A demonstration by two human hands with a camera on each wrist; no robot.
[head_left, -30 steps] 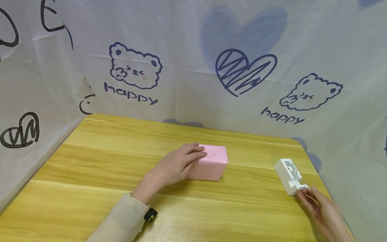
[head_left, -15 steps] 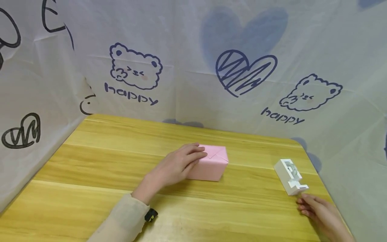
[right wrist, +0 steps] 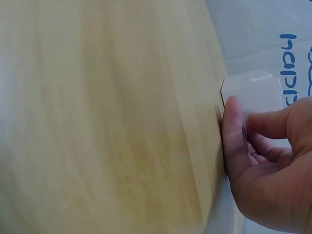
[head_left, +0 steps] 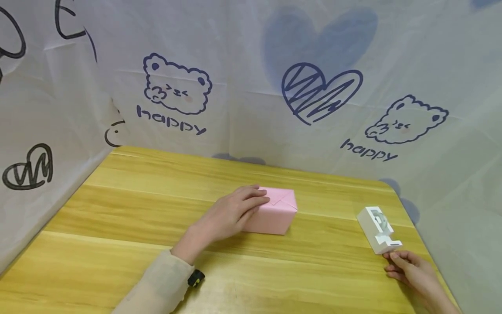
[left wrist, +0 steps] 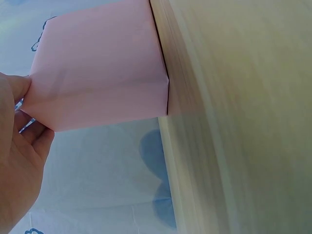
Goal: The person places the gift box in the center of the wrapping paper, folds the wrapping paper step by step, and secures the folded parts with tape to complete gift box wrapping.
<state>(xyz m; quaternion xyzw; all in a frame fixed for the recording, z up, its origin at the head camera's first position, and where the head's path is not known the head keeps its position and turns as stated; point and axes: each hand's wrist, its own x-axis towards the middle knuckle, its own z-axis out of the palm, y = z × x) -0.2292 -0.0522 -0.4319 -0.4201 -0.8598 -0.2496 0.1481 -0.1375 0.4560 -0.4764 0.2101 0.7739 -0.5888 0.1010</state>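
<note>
A pink paper-wrapped box sits on the wooden table, a folded flap on its top face. My left hand grips its left end; in the left wrist view the thumb and fingers hold either side of a corner. On the right stands a white tape dispenser with a roll of clear tape in it. My right hand is at its front end, fingertips right at the cutter. Thumb and forefinger come together in the right wrist view, below the dispenser; I cannot tell whether they pinch tape.
The wooden table has a rounded back right corner, and its right edge runs close beside the right hand. White cloth with bear and heart drawings hangs behind it and along both sides.
My right hand drew slightly back from the dispenser's front, then came up to it again with its fingers repositioned. The left hand and the pink box have stayed put.
</note>
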